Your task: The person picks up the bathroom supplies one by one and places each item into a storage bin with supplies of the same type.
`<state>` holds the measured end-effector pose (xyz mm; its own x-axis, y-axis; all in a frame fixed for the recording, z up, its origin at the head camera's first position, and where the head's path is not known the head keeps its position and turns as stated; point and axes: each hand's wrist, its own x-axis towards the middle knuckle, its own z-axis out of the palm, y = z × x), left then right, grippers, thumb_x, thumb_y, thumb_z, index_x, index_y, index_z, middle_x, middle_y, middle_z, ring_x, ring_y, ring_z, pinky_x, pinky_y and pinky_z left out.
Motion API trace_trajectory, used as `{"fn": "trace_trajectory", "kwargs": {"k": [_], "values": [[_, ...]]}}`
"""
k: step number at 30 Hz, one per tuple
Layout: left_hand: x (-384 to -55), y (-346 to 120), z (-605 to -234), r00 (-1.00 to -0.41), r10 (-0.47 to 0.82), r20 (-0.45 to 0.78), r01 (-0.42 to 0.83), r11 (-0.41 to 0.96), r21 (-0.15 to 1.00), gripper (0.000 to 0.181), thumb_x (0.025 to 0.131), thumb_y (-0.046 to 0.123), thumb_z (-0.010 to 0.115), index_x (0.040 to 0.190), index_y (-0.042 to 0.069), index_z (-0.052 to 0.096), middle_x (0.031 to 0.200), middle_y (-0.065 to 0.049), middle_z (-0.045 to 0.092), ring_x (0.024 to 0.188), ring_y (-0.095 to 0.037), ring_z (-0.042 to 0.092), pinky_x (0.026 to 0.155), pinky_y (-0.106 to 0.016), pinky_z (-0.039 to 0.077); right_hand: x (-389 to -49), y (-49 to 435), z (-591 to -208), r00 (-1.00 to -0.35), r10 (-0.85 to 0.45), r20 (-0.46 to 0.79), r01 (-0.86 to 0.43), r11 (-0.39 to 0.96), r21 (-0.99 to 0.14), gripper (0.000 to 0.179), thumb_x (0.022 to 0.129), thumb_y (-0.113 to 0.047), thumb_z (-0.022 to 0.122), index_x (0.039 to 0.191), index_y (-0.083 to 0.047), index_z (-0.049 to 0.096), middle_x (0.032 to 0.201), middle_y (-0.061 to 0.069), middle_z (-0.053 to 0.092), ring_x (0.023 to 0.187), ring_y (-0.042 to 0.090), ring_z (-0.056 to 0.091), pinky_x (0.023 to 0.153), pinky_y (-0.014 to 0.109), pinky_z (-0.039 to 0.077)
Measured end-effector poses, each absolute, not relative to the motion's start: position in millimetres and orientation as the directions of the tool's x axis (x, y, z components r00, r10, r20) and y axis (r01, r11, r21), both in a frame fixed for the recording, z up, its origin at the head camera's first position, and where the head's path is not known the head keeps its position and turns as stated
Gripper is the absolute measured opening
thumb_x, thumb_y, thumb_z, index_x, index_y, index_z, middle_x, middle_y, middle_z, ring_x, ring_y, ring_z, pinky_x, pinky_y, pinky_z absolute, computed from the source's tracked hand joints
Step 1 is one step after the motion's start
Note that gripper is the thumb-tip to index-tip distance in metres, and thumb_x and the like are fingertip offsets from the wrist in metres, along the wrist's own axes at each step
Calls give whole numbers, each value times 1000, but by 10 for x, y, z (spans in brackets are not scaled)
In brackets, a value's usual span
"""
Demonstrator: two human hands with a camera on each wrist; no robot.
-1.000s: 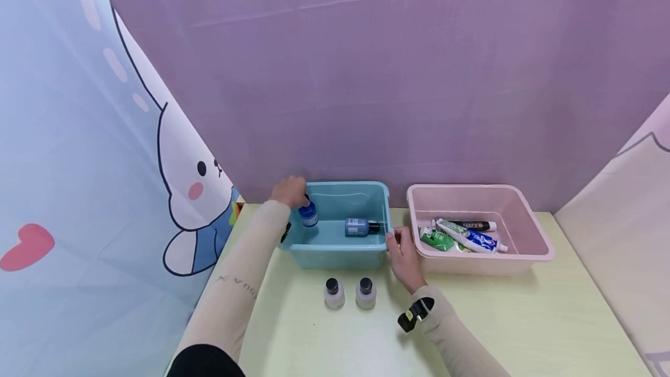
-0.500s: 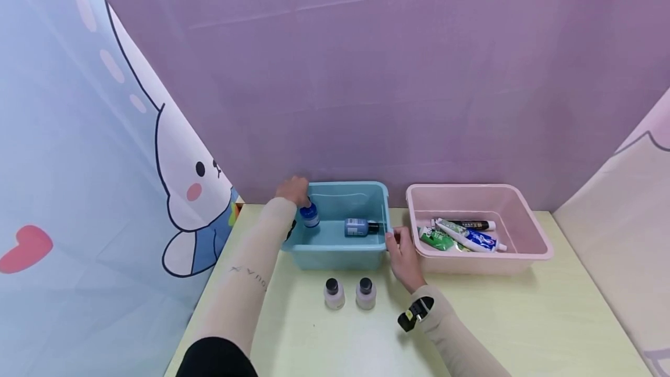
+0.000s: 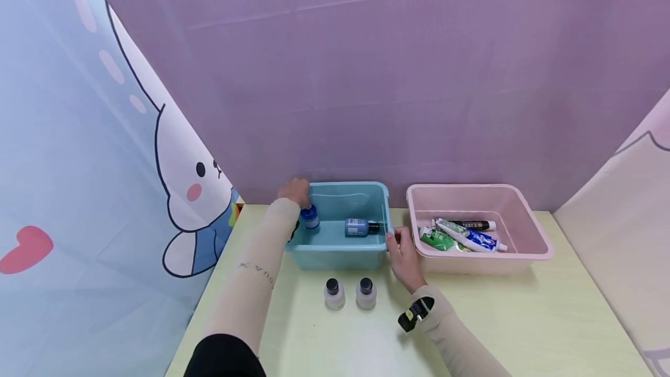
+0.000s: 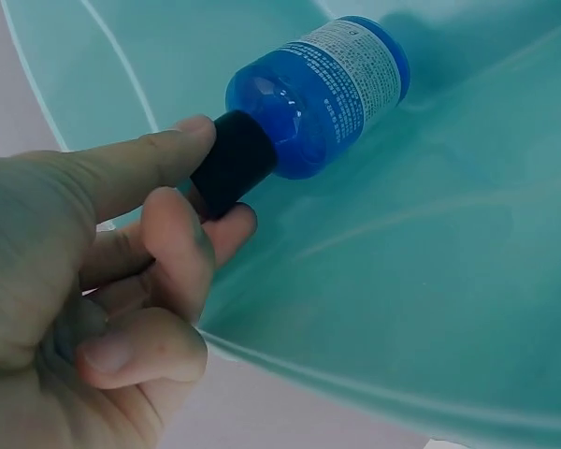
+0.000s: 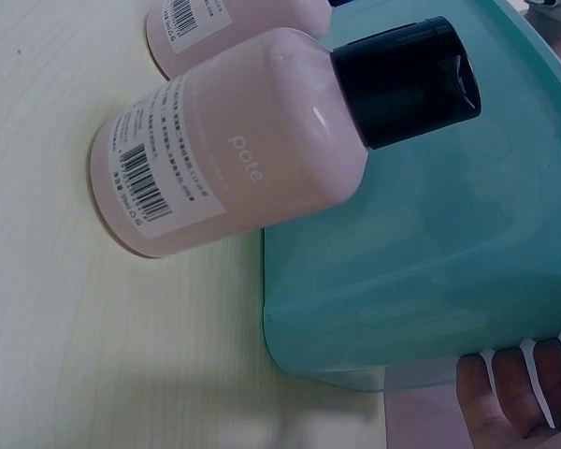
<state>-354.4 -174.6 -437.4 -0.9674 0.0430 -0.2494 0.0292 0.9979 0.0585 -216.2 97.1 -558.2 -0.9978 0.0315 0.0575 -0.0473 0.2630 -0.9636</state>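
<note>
My left hand (image 3: 295, 192) reaches over the left side of the teal bin (image 3: 340, 259). Thumb and fingertips pinch the black cap (image 4: 234, 164) of a blue bottle (image 4: 309, 94), which tilts inside the bin. A second blue bottle (image 3: 356, 227) with a black cap lies on its side on the bin floor. At the bin's right rim, my right hand (image 3: 405, 258) grips the edge, thumb on top and fingers (image 5: 514, 393) below the rim. Two pale pink bottles with black caps, one left (image 3: 334, 298) and one right (image 3: 366, 298), stand upright in front of the bin.
A pink bin (image 3: 471, 266) stands right of the teal one. It holds a white-and-blue tube (image 3: 484, 242), a green tube (image 3: 437, 238) and a black tube (image 3: 476, 226) with a white cap. A purple cloth wall (image 3: 419, 103) rises directly behind both bins.
My left hand and forearm have shifted slightly to the right, the blue bottle moving a little with them. The right hand, the bins and the pink bottles have kept their places.
</note>
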Motion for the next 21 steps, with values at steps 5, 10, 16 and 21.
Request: {"fn": "trace_trajectory", "kwargs": {"k": [5, 10, 16, 21], "values": [[-3564, -1755, -4441, -967, 24, -254, 18, 999, 28, 28, 90, 16, 77, 115, 3, 71, 112, -14, 72, 92, -27, 66, 85, -47, 61, -2162, 972, -5577, -999, 25, 38, -30, 264, -964, 30, 111, -30, 40, 126, -5, 45, 120, 15, 53, 107, 26, 53, 90, 33, 49], [-3564, -1750, -4477, -972, 28, -234, 26, 1000, 10, 27, 91, 14, 76, 115, 4, 71, 113, -14, 72, 96, -28, 67, 87, -48, 60, -2171, 976, -5587, -999, 22, 36, -29, 261, -965, 30, 111, -31, 40, 127, -6, 44, 121, 14, 53, 108, 27, 52, 91, 34, 49], [-3539, -1746, -4474, -975, 40, -216, 41, 999, 0, 30, 90, 15, 77, 117, 4, 70, 117, -14, 72, 104, -31, 68, 92, -50, 59, -2166, 970, -5583, -999, 22, 45, -38, 260, -965, 30, 111, -31, 40, 126, -6, 44, 120, 14, 53, 108, 27, 52, 90, 34, 49], [-3567, -1763, -4518, -977, 44, -210, 48, 999, -15, 25, 90, 14, 77, 113, 6, 71, 115, -13, 73, 103, -32, 68, 90, -50, 59, -2164, 966, -5582, -999, 21, 47, -40, 261, -965, 30, 111, -30, 40, 127, -5, 44, 121, 14, 52, 108, 27, 52, 90, 34, 49]]}}
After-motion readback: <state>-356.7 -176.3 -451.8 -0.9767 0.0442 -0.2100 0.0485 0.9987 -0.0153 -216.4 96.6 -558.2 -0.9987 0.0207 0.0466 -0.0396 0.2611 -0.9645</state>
